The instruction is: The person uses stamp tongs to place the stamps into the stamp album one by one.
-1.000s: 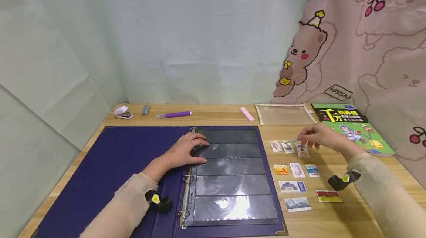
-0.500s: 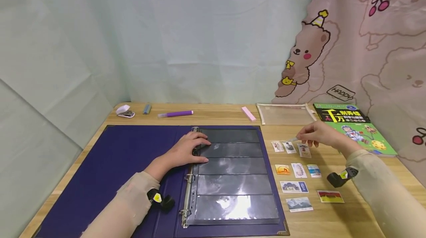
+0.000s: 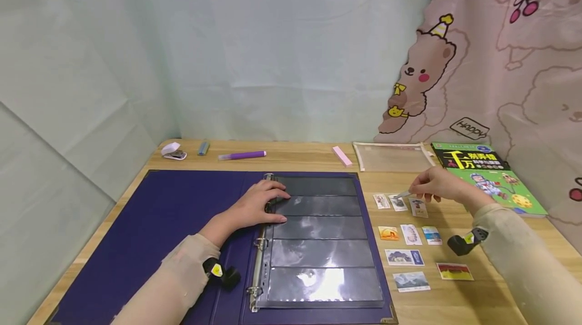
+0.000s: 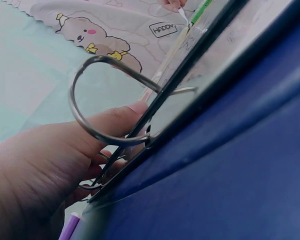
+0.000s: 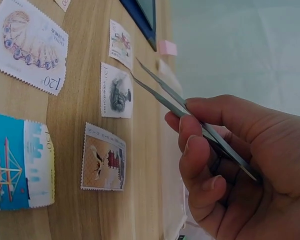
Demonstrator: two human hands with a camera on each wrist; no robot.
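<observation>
My right hand (image 3: 432, 184) pinches a pair of metal tweezers (image 5: 166, 102) between thumb and fingers. Their tips are parted, over the upper edge of a stamp with a dark figure (image 5: 117, 95). On one side of it lies a small stamp with colourful figures (image 5: 121, 41), on the other a stamp with a red tower (image 5: 105, 159). My left hand (image 3: 252, 209) rests across the ring side of an open blue binder (image 3: 195, 203), its fingers on the clear pocket page (image 3: 318, 229). In the left wrist view, the thumb (image 4: 115, 120) lies behind a metal ring (image 4: 75, 100).
More stamps lie in rows right of the binder, among them an orange one (image 3: 388, 233) and a red-yellow one (image 3: 454, 271). Behind are a stapler (image 3: 174, 151), purple marker (image 3: 245, 155), pink block (image 3: 342, 156), zip pouch (image 3: 391, 157) and books (image 3: 495, 183).
The tweezer tips have shifted slightly right, over the upper edge of the middle stamp. My left hand keeps its place on the page. The head view has turned a little.
</observation>
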